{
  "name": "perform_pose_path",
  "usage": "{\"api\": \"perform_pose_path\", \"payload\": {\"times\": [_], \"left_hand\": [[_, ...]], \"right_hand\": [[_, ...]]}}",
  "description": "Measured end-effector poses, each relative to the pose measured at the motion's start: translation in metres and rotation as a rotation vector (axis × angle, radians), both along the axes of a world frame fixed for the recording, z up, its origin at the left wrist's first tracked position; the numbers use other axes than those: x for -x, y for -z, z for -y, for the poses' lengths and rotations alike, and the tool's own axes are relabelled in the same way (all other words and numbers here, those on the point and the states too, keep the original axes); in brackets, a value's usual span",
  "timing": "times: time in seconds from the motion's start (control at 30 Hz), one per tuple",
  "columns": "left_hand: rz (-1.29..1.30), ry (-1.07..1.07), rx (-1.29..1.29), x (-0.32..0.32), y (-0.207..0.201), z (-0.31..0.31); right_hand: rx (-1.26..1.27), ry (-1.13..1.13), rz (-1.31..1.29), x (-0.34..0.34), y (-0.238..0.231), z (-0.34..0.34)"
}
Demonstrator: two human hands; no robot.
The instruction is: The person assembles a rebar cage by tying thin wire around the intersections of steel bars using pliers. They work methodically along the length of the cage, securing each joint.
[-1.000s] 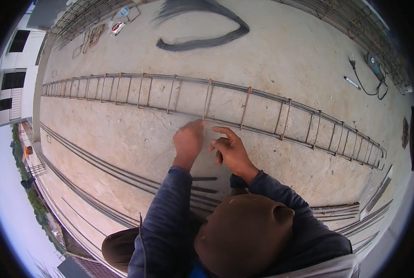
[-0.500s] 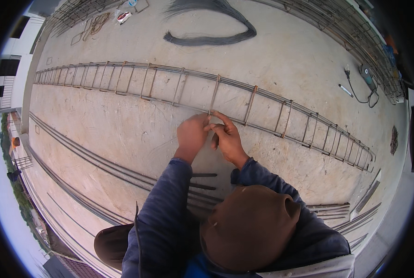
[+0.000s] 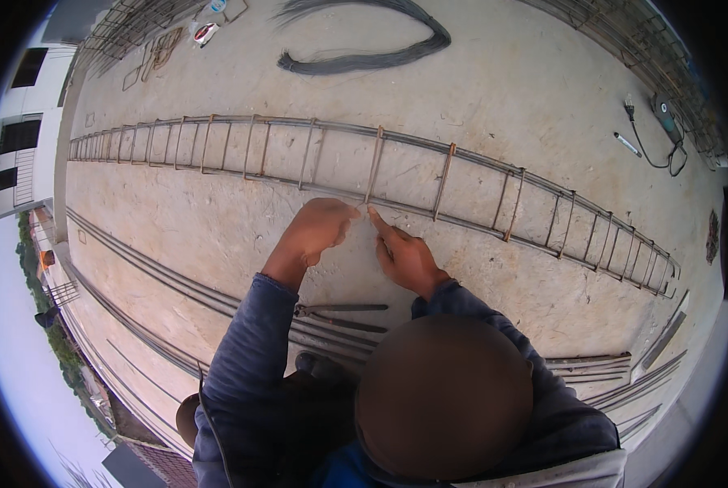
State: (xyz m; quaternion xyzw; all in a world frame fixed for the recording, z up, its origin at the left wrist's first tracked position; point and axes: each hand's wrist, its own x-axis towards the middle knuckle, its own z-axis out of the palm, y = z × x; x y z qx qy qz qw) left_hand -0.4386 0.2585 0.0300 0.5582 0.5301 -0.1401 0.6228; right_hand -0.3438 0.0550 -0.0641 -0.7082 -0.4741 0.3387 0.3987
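A long reinforcing-bar cage [image 3: 444,182] with square stirrups lies across the concrete floor in front of me. Beside its near bar, my left hand [image 3: 319,230] is closed, fingers curled and pinched toward the bar; whatever it grips is too thin to make out. My right hand [image 3: 411,262] points its index finger at the spot where a stirrup [image 3: 375,167] meets the near bar. The thumb of that hand stands apart from the index finger, and nothing shows between them. Just below my hands lie long-handled pincers [image 3: 347,307], next to loose steel bars.
Beyond the cage lies a bent bundle of thin tie wire [image 3: 372,65]. An angle grinder [image 3: 666,120] with its cord and a white marker pen [image 3: 627,145] are at the far right. Long bars [image 3: 156,264] run along the left. A brown rounded shape [image 3: 445,394] covers the lower middle.
My hands were together at the stirrup joint and have come apart. The left has drawn back to the left; the right keeps its index finger near the joint. The pincers show more fully.
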Motion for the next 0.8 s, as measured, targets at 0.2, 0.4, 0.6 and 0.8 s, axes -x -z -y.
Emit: {"api": "perform_pose_path", "payload": {"times": [0.2, 0.4, 0.6, 0.8], "left_hand": [[0.234, -0.657, 0.157, -0.027, 0.007, 0.096], [-0.010, -0.095, -0.221, 0.030, 0.070, 0.049], [0.110, -0.044, -0.353, -0.022, 0.015, 0.033], [0.109, -0.006, -0.420, 0.011, 0.006, 0.095]], "right_hand": [[0.034, -0.268, -0.091, 0.038, 0.025, 0.023], [0.076, -0.440, -0.162, 0.045, -0.002, 0.045], [-0.110, -0.428, 0.356, 0.046, -0.008, 0.049], [-0.079, -0.673, 0.631, 0.112, 0.033, 0.052]]}}
